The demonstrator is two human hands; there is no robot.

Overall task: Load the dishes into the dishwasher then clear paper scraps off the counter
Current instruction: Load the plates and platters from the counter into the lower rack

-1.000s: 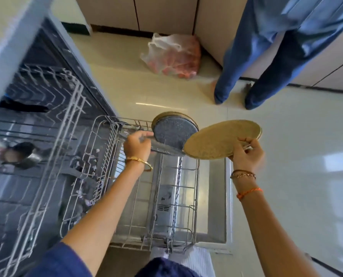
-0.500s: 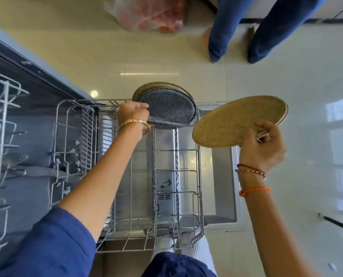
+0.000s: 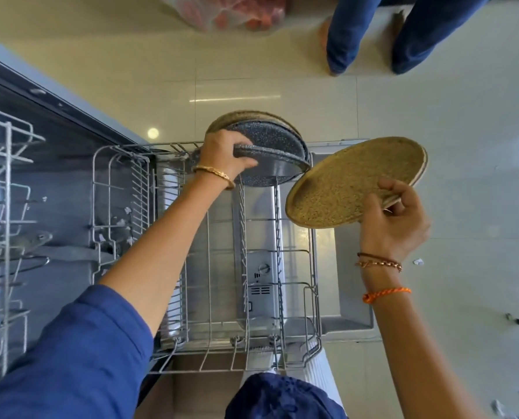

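My left hand (image 3: 225, 154) grips the rim of a dark speckled plate (image 3: 278, 149) that stands on edge at the far end of the pulled-out lower rack (image 3: 243, 297). A tan-backed plate (image 3: 237, 119) stands right behind it. My right hand (image 3: 394, 219) holds a second tan speckled plate (image 3: 352, 182) by its near rim, tilted, in the air above the rack's right side and the open dishwasher door (image 3: 352, 309).
The upper rack (image 3: 4, 207) juts out at the left. Another person's legs (image 3: 376, 34) stand on the tile floor at the top right, beside a plastic bag (image 3: 231, 13). Small paper scraps (image 3: 418, 261) lie on the floor at the right.
The view has tipped down and closer to the rack. My left hand has shifted its hold on the dark plate's rim at the rack's far end. My right hand's plate has stayed up.
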